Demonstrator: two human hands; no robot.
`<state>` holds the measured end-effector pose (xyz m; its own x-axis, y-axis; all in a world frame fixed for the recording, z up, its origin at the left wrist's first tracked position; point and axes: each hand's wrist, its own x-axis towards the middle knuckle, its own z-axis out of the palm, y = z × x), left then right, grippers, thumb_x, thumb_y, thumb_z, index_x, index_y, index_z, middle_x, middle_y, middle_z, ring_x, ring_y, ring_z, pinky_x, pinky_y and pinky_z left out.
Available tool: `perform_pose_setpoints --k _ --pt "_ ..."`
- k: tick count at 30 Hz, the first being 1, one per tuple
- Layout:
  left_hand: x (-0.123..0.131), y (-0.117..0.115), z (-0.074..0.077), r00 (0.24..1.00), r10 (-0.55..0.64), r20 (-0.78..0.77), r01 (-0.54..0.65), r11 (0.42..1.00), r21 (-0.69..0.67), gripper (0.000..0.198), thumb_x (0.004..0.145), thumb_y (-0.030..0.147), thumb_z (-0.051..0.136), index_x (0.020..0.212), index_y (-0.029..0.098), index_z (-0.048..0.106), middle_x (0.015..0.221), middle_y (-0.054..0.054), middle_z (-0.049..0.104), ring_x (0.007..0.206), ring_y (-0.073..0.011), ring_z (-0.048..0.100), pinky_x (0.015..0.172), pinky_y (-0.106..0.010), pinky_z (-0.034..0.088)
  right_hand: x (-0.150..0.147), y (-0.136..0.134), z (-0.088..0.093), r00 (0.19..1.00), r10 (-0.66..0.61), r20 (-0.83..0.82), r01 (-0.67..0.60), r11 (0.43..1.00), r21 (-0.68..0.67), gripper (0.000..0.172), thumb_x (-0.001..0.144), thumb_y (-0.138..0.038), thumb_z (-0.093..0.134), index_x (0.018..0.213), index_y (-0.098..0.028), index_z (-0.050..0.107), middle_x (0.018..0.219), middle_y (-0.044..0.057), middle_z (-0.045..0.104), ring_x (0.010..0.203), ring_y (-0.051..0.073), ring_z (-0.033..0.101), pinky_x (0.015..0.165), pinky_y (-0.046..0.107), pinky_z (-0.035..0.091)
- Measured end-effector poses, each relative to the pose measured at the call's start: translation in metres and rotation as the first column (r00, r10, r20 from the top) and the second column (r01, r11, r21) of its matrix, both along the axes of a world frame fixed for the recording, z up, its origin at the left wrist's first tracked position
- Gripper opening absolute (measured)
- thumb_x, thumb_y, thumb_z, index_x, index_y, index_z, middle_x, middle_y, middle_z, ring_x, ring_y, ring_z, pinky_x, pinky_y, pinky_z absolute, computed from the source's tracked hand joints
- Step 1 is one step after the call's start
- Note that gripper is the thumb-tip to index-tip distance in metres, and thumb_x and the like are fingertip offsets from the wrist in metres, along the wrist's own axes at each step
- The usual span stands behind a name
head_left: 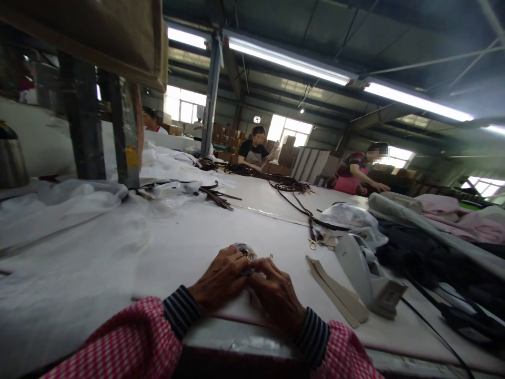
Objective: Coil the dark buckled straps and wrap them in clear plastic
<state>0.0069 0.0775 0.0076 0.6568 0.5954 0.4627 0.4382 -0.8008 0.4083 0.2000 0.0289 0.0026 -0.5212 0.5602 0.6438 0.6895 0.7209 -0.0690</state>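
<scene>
In the head view, a person's left hand (221,276) and right hand (275,289) met above the near edge of a white-topped counter (177,226), the fingers of both curled and pinched on a small gold-toned fitting (250,255), mostly hidden between them. By its look, the piece was light, hard and slick, better suited to fingertips on its rim than a full fist, and unlikely to break. Tan strips (335,292) lay to the right, beside a pale dispenser (365,279); dark straps (290,184) lay beyond.
</scene>
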Motion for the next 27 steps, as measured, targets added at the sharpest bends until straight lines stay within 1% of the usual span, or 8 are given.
perform_pose_setpoints --k 3,6,9,14,18,20,24,27 --pt "0.0 0.0 0.0 1.0 0.003 0.011 -0.003 0.999 -0.038 0.016 0.092 0.021 0.059 0.107 0.021 0.066 0.103 -0.009 0.068 0.105 -0.0292 0.057 0.094 -0.043 0.043 0.001 0.001 0.0 1.0 -0.008 0.027 0.007 1.0 0.016 0.025 0.103 -0.015 0.047 0.087 -0.02 0.066 0.113 0.01 0.068 0.096 0.021 0.063 0.081 0.031 0.055" --pt "0.001 0.0 0.0 0.996 0.024 0.083 -0.016 0.995 -0.094 0.016 0.09 0.021 0.06 0.106 0.021 0.06 0.103 -0.007 0.065 0.1 -0.0268 0.059 0.092 -0.041 0.045 0.003 0.002 0.003 0.999 -0.023 0.048 0.023 1.0 0.006 0.026 0.104 -0.015 0.047 0.086 -0.02 0.065 0.104 0.009 0.069 0.09 0.019 0.063 0.079 0.03 0.053" --pt "0.001 -0.001 -0.001 0.985 0.054 0.165 -0.027 0.986 -0.163 0.025 0.084 0.018 0.061 0.107 0.022 0.053 0.103 -0.005 0.062 0.095 -0.0237 0.059 0.089 -0.04 0.047 0.004 0.003 0.008 0.998 -0.031 0.062 0.035 0.998 -0.057 0.028 0.103 -0.012 0.046 0.083 -0.02 0.064 0.091 0.006 0.068 0.08 0.017 0.062 0.075 0.027 0.05" --pt "-0.001 -0.004 0.001 0.981 0.025 0.193 0.017 0.977 -0.211 0.035 0.076 0.009 0.056 0.107 0.023 0.05 0.104 -0.004 0.06 0.098 -0.0227 0.059 0.089 -0.039 0.047 0.003 0.01 0.022 0.991 -0.096 0.095 0.114 0.971 -0.212 0.018 0.097 -0.011 0.058 0.088 -0.021 0.07 0.084 0.003 0.068 0.07 0.014 0.06 0.064 0.024 0.041" --pt "-0.001 -0.002 0.0 0.974 0.017 0.228 0.046 0.962 -0.268 0.032 0.08 0.015 0.058 0.11 0.022 0.051 0.101 -0.004 0.061 0.095 -0.0235 0.06 0.087 -0.039 0.047 0.001 0.021 0.039 0.994 -0.103 -0.025 0.08 0.883 -0.462 0.013 0.087 -0.009 0.069 0.084 -0.022 0.074 0.08 0.0 0.071 0.069 0.014 0.065 0.064 0.022 0.041" --pt "-0.001 0.0 -0.001 0.966 0.021 0.257 0.062 0.949 -0.31 0.042 0.08 0.016 0.06 0.12 0.023 0.049 0.097 -0.002 0.062 0.091 -0.0233 0.062 0.084 -0.038 0.047 0.0 0.027 0.047 0.986 -0.14 -0.091 0.067 0.832 -0.551 0.012 0.079 -0.01 0.076 0.082 -0.02 0.072 0.076 -0.001 0.072 0.07 0.016 0.067 0.064 0.023 0.042" --pt "-0.002 0.002 -0.001 0.941 0.023 0.338 0.124 0.905 -0.407 0.072 0.075 0.012 0.063 0.142 0.023 0.038 0.096 -0.002 0.066 0.09 -0.0236 0.064 0.082 -0.037 0.049 -0.002 0.041 0.058 0.983 -0.157 -0.097 0.056 0.754 -0.654 0.034 0.067 -0.009 0.083 0.098 -0.02 0.071 0.074 -0.003 0.073 0.065 0.016 0.067 0.061 0.023 0.042" --pt "-0.002 0.004 0.001 0.92 0.045 0.388 0.144 0.885 -0.442 0.084 0.067 0.008 0.064 0.146 0.022 0.037 0.114 -0.008 0.066 0.104 -0.0271 0.065 0.092 -0.041 0.049 -0.003 0.049 0.064 0.992 -0.106 -0.075 0.02 0.697 -0.717 0.024 0.068 -0.01 0.083 0.087 -0.02 0.074 0.069 -0.004 0.071 0.058 0.014 0.064 0.059 0.022 0.042"
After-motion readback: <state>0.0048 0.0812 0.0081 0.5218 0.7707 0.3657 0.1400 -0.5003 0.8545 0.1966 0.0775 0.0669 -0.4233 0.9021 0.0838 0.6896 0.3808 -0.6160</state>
